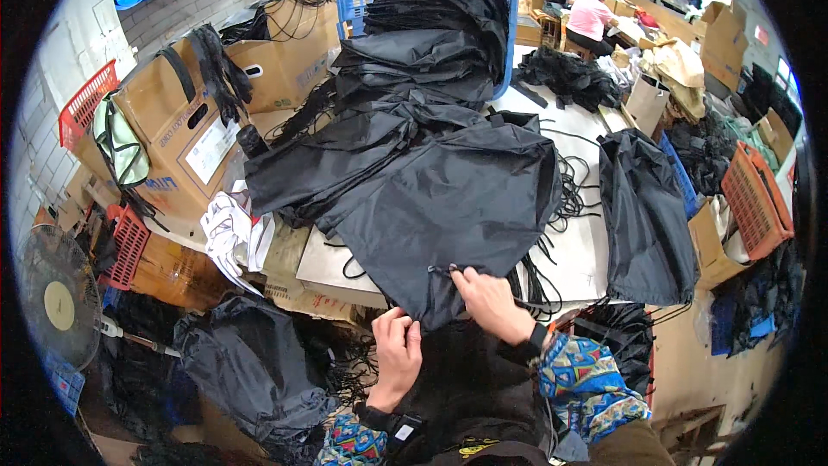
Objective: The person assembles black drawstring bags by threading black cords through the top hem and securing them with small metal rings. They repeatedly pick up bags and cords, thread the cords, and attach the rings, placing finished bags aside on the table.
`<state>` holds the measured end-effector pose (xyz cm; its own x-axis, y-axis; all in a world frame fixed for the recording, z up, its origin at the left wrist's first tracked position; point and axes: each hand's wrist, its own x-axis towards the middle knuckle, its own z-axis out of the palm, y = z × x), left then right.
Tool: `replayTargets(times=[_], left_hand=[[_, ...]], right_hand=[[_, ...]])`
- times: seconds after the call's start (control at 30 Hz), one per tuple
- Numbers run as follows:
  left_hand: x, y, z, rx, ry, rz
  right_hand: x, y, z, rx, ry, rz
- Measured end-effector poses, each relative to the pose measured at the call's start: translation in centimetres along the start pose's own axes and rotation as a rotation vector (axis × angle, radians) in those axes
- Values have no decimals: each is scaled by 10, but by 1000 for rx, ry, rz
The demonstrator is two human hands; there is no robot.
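Note:
A black fabric bag lies spread on the white table, its lower corner pointing toward me. At that corner, my left hand is closed, fingertips pinching the cloth near the edge. To its right, my right hand is closed in a pinch on top of the bag. A tiny shiny bit shows at the right fingertips, too small to name. Black cords hang in a tangle from the table edge beside my right hand.
Behind the bag, a blue basket holds stacked black cloth. Another black bag hangs over the table's right side. Cardboard boxes and a fan stand at left. Two people sit at the far right.

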<state>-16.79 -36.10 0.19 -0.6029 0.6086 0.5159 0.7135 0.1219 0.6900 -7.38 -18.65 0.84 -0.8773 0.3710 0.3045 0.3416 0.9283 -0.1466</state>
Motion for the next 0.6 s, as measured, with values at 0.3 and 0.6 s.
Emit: replayTargets(times=[0.3, 0.6], left_hand=[[16, -12, 32, 70, -129, 92], [46, 44, 43, -1100, -293, -722]], right_hand=[[15, 31, -36, 395, 152, 120], [-69, -25, -56, 618, 243, 462]])
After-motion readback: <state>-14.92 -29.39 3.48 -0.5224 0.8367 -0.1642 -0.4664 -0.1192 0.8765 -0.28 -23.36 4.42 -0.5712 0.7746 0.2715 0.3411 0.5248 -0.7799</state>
